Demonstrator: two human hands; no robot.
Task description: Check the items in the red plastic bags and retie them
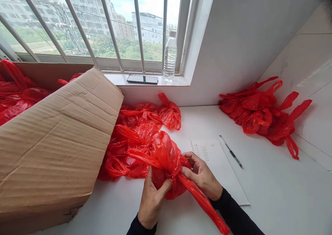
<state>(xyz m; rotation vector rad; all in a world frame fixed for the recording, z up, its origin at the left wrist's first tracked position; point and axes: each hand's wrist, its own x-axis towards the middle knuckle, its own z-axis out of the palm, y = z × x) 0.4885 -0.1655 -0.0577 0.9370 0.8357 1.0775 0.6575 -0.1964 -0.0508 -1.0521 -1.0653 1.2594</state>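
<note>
Between my hands is a red plastic bag point(168, 155), knotted at its middle, with one long twisted handle trailing toward the lower right. My left hand point(153, 198) grips the bag from its lower left, thumb pressed near the knot. On the other side my right hand point(201, 174) pinches the plastic beside the knot between thumb and fingers. What is inside the bag cannot be made out. Just behind lies a heap of red plastic bags point(140, 124), touching or nearly touching the held one.
A cardboard box point(62, 134) with red bags inside stands at left. More red bags point(259, 110) lie in the right corner. A paper with writing point(223, 172) and a pen point(230, 152) rest on the white table. The windowsill holds a phone point(142, 79) and a water bottle point(170, 56).
</note>
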